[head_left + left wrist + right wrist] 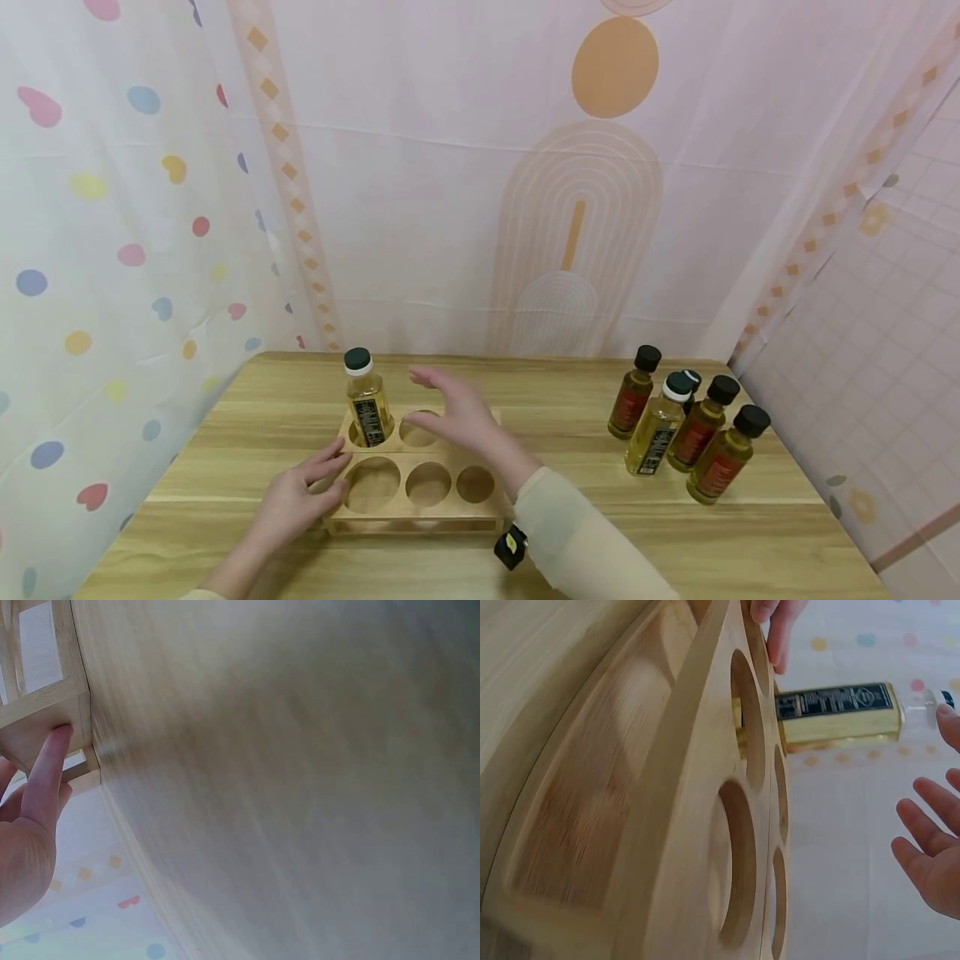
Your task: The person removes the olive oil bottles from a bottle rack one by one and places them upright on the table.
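Note:
A wooden rack [390, 527] with round holes in two rows stands at the front of the table. In its back left hole sits an upright bottle of yellow oil [368, 408] with a dark green cap and black label. My left hand [296, 502] rests its fingers against the rack's left side; the left wrist view shows a fingertip [61, 735] on the side panel. Just right of the bottle, above the back row, my right hand [461, 408] hovers with fingers spread and nothing in them. In the right wrist view that hand [934, 847] is apart from the bottle [840, 712].
At the table's right stand several oil bottles: one with yellow oil [654, 435] and black label, others with red labels, such as the rightmost bottle [722, 467]. A black wrist device [512, 546] hangs by the right sleeve. Patterned curtains [420, 208] border the table behind and at the sides.

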Motion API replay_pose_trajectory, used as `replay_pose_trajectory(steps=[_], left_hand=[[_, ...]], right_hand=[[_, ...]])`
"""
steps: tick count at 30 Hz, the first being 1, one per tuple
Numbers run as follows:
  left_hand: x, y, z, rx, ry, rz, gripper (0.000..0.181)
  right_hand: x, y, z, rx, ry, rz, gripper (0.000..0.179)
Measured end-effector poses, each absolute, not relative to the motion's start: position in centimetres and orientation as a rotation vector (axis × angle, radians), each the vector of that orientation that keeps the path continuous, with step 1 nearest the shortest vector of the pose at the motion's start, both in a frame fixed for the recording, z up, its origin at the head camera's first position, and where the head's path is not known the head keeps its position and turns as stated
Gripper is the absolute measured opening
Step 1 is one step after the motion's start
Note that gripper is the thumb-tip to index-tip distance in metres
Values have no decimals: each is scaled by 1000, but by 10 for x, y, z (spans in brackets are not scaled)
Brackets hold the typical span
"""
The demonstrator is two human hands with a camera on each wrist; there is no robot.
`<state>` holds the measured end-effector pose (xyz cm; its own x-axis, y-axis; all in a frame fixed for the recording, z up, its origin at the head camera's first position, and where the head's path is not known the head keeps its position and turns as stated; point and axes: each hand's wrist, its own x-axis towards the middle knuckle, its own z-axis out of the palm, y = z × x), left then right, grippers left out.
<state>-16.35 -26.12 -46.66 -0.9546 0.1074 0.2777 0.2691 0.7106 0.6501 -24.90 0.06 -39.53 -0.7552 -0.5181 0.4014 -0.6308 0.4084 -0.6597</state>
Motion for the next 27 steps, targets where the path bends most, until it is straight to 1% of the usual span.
replay_pose_trajectory(steps=[8, 16, 27], left_hand=[[-163, -262, -467, -305, -2703, -1091, 37], [-164, -264, -469, -316, -2699, -1103, 38], [-164, -263, -468, -303, -2717, -1073, 37]], right_hand=[[-257, -28, -391, 1006, -2542, 1282, 70], [-258, -49, -381, 909, -2574, 1423, 68], [-263, -68, -372, 832, -2602, 1454, 67]])
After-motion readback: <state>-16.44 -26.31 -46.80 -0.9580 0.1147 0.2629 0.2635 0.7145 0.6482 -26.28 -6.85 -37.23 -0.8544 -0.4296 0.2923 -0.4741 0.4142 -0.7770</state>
